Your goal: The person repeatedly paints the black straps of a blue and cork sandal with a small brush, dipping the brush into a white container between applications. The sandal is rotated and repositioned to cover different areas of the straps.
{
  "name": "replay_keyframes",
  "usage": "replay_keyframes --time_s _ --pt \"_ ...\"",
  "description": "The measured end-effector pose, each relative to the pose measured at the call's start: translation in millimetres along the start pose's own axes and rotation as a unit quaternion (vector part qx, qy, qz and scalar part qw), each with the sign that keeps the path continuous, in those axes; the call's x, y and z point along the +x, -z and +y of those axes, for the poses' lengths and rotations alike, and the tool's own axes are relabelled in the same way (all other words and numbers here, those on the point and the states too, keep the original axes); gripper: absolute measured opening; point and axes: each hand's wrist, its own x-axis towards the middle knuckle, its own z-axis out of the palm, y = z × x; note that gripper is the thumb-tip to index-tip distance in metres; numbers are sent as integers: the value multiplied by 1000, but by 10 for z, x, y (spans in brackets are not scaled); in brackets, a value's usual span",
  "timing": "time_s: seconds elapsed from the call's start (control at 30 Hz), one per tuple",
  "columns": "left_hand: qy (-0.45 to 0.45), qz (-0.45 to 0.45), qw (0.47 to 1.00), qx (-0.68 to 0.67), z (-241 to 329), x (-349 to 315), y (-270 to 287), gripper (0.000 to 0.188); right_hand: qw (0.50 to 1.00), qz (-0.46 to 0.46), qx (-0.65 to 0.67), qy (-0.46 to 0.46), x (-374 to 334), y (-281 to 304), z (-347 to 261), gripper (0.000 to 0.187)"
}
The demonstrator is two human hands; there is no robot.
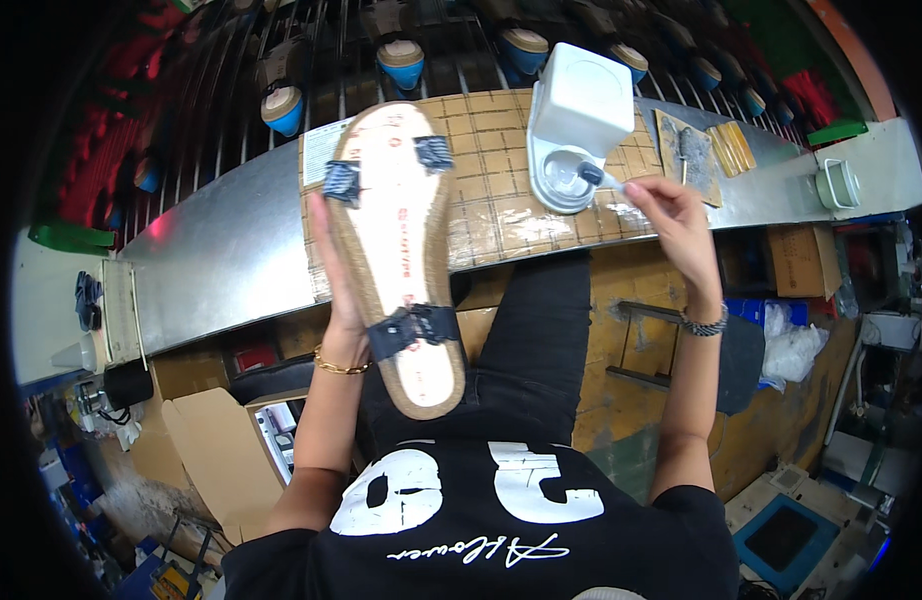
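My left hand [343,310] grips an unfinished sandal [396,235] by its left edge, fingers mostly behind it. Its pale, printed face is turned toward me. Tan rope-like edging runs round it, and dark strap ends are folded onto that face. In my right hand [678,228], a small brush [611,183] is pinched by its handle between thumb and fingers. The dark bristle end sits over the round cup of a white dispenser [584,98]; I cannot tell whether it touches what is inside. The dispenser stands on a gridded brown mat [491,190].
Beyond the metal bench [216,240], a rack of rods carries several shoe forms with blue parts [401,65]. To the right lie a stained board [689,160], a yellow ridged block [731,148] and a pale green container [838,185]. An open cardboard box [216,450] stands lower left.
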Motion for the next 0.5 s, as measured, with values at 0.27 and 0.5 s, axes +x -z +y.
replay_keyframes --time_s 0.27,0.5 --pt "-25 -103 990 95 35 -110 -602 96 916 169 -90 354 -232 -516 -1128 17" --pt "-74 -120 981 134 78 -221 -730 101 925 117 -61 357 -242 -763 -1292 16"
